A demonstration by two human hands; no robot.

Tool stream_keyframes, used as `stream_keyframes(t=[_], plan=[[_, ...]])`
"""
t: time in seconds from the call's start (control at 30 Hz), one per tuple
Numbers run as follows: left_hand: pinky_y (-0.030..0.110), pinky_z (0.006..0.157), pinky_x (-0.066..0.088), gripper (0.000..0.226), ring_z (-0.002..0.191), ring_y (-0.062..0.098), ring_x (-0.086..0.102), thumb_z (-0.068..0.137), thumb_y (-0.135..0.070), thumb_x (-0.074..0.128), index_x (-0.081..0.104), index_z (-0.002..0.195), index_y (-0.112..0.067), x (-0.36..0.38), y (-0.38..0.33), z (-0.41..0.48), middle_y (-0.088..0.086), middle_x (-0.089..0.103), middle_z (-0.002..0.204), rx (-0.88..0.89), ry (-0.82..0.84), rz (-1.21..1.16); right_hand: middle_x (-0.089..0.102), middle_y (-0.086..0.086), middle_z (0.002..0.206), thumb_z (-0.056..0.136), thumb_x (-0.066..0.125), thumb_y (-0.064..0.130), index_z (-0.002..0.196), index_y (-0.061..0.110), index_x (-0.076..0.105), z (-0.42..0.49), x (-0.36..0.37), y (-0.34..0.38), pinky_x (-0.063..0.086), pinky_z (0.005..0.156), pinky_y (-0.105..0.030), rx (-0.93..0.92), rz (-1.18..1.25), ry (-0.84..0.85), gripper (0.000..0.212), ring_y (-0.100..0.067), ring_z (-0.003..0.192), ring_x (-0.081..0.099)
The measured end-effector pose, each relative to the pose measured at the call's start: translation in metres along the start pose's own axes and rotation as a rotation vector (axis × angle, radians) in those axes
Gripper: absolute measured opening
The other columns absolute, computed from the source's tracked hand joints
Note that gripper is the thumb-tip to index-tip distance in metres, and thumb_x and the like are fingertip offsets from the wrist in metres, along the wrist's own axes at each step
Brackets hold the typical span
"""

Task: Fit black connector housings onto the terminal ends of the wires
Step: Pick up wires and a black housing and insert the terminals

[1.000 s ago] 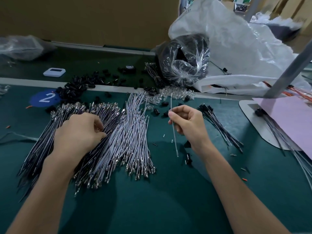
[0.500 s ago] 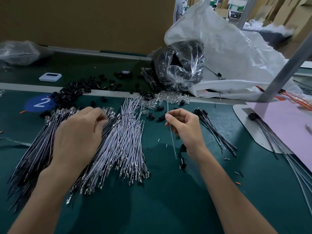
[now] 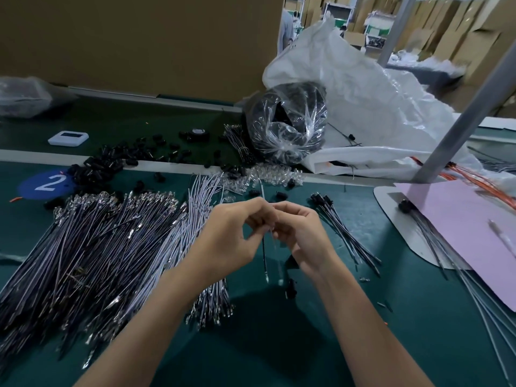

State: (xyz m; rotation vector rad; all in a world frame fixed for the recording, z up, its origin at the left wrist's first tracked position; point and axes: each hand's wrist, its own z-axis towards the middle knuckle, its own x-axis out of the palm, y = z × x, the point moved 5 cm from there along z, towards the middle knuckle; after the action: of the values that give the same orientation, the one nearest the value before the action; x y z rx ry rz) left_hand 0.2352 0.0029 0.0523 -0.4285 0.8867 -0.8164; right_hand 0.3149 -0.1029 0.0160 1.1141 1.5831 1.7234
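Left hand (image 3: 231,236) and right hand (image 3: 303,233) meet close together, fingers (image 3: 251,212) curled into pinching grips.

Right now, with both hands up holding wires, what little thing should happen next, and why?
Probably line up the tips of the dark wire and the pale wire and pinch both in the right hand. That would free the left hand to fetch one of the black housings lying loose on the mat on its side. No housing shows in the fingers yet.
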Motion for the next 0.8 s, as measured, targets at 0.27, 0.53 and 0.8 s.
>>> stream_keyframes(t=[0.27, 0.53, 0.8], plan=[[0.031, 0.078, 0.058, 0.029, 0.078, 0.012, 0.069, 0.076, 0.016, 0.067, 0.067, 0.083, -0.011, 0.012, 0.013, -0.002, -0.002, 0.071, 0.080, -0.109, 0.013, -0.140, 0.068, -0.001, 0.068, 0.067, 0.073, 0.022, 0.069, 0.017, 0.076, 0.001, 0.001, -0.002, 0.050, 0.061, -0.018, 0.028, 0.114, -0.009, 0.006, -0.011, 0.063, 0.061], [0.023, 0.070, 0.057, 0.021, 0.076, 0.008, 0.071, 0.083, 0.005, 0.071, 0.072, 0.093, -0.013, 0.013, 0.011, -0.005, -0.006, 0.074, 0.084, -0.118, -0.004, -0.155, 0.069, -0.002, 0.068, 0.082, 0.070, 0.015, 0.078, 0.012, 0.072, 0.003, -0.001, -0.003, 0.053, 0.060, -0.022, -0.032, 0.122, -0.097, 0.005, -0.013, 0.063, 0.063], [0.007, 0.064, 0.047, 0.023, 0.070, 0.003, 0.065, 0.089, 0.000, 0.064, 0.071, 0.093, -0.021, -0.015, 0.035, 0.002, -0.012, 0.072, 0.086, -0.388, -0.256, 0.149, 0.072, -0.005, 0.071, 0.088, 0.063, 0.007, 0.089, 0.006, 0.065, 0.000, -0.033, 0.018, 0.051, 0.050, -0.020, -0.256, 0.284, -0.371, 0.002, -0.011, 0.053, 0.061]])
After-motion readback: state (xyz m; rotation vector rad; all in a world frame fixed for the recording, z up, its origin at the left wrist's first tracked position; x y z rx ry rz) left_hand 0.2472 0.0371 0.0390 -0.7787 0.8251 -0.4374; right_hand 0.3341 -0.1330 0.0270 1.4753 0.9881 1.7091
